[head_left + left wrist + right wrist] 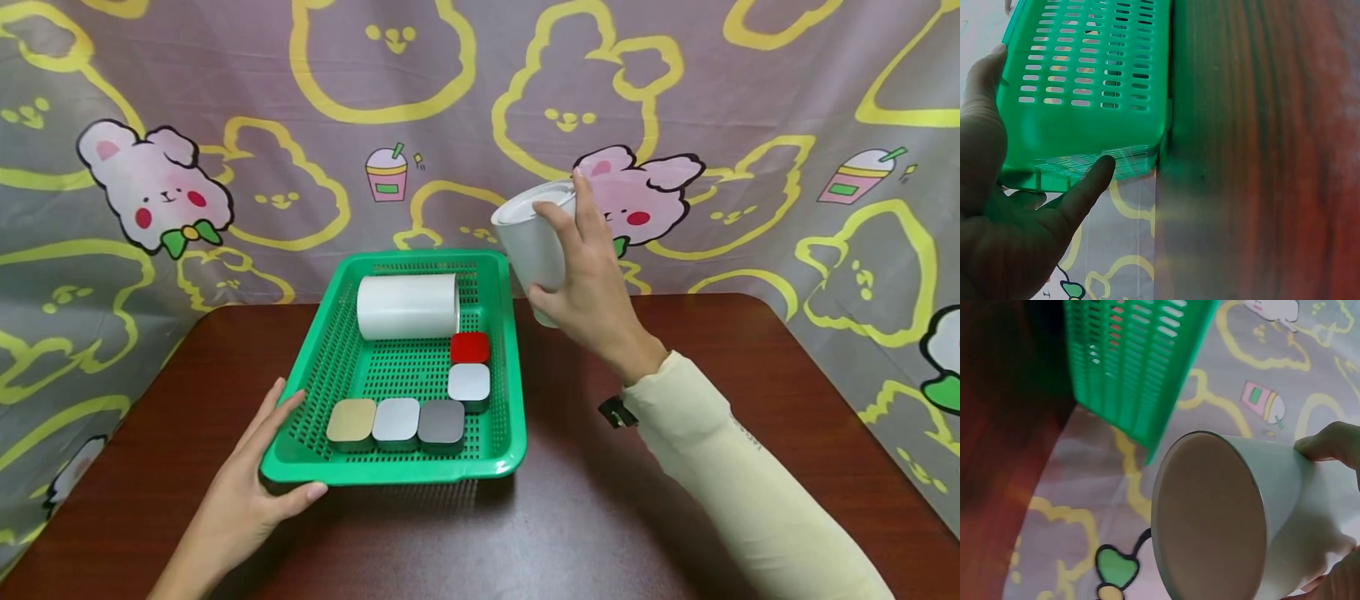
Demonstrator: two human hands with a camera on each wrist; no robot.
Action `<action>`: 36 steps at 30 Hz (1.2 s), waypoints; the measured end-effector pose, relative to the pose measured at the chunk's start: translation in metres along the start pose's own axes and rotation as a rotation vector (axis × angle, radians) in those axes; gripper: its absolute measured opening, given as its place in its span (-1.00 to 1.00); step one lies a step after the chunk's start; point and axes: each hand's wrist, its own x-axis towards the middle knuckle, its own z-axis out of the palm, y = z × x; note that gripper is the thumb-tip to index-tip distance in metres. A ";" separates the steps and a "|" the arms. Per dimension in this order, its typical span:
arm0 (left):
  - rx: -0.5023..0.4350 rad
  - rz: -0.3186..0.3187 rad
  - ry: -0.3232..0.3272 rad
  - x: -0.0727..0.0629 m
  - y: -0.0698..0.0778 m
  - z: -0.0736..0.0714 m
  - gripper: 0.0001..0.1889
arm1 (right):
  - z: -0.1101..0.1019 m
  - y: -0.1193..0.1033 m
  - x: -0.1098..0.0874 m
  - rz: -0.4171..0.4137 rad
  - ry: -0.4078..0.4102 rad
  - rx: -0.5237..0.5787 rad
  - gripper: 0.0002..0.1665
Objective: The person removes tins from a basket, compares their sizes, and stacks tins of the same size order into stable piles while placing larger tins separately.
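A white cylindrical canister (534, 250) is held tilted in the air, right of the green plastic basket (520, 400). My right hand (592, 275) grips it from the right, fingers near its top rim and thumb on its side. In the right wrist view the canister's round end (1210, 519) faces the camera. My left hand (251, 475) holds the basket's near left corner, thumb along the near side and fingers at the left rim. A second white cylinder (408, 307) lies on its side at the far end inside the basket.
Within the basket stand several small square-topped tins: gold (352, 421), silver (397, 419), dark grey (442, 423), another silver (468, 383) and red (470, 347). The basket rests on a dark brown table (637, 508). A patterned cloth (442, 75) hangs behind it.
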 end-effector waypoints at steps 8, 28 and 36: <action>-0.011 -0.017 -0.013 0.000 0.002 0.000 0.15 | 0.009 0.019 -0.009 0.083 0.035 0.034 0.00; -0.014 -0.035 -0.011 -0.001 0.000 0.000 0.15 | 0.038 0.053 -0.030 0.135 0.179 0.051 -0.02; 0.003 -0.015 0.000 0.000 -0.001 0.000 0.17 | 0.048 0.066 -0.037 0.161 0.184 0.049 -0.01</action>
